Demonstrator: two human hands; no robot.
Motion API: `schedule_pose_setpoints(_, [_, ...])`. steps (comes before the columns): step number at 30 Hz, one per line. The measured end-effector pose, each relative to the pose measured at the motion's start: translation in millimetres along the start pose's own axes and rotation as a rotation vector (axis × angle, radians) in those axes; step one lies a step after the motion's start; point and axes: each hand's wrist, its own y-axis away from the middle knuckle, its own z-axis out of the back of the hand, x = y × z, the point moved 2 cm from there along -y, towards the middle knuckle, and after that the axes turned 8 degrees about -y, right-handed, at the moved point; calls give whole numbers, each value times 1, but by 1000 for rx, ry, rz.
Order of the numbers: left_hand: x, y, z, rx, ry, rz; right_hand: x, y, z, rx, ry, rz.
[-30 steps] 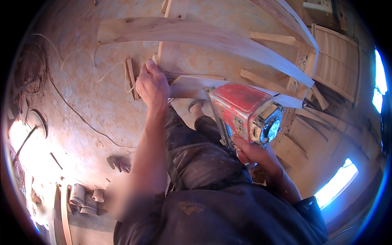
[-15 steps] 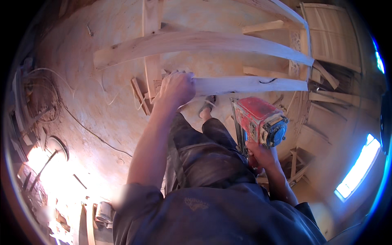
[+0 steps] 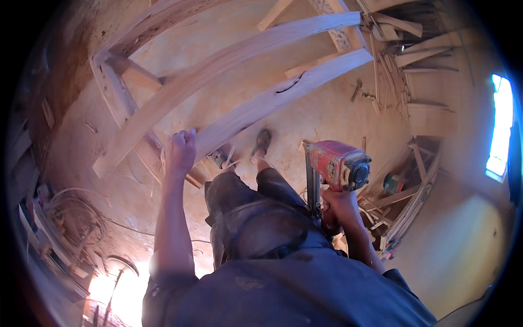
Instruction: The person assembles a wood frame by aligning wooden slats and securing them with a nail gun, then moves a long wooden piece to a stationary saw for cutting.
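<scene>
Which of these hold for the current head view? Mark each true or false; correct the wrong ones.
1. The right hand holds a red power tool. True.
2. The left hand holds a hammer. False: it is at the left end of the nearer long board, with no hammer in it.
3. That board has a dark curved mark on it. True.
4. The bright window is at the left. False: the window is at the right.
5. The red tool lies on the floor. False: it is held up in the hand.
</scene>
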Motion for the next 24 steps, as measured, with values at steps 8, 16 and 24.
schedule_pose_setpoints(8, [52,-37,-32,22,145,-222,-28,-13,-15,-84,-195,65])
schedule_pose_setpoints(16, [113,-61,-58,18,50,-185,-59,-46,-13,-206,-275,76])
schedule_pose_setpoints(24, [119,-57,-45,86,119,-97,-63,-52,47,-383,-483,128])
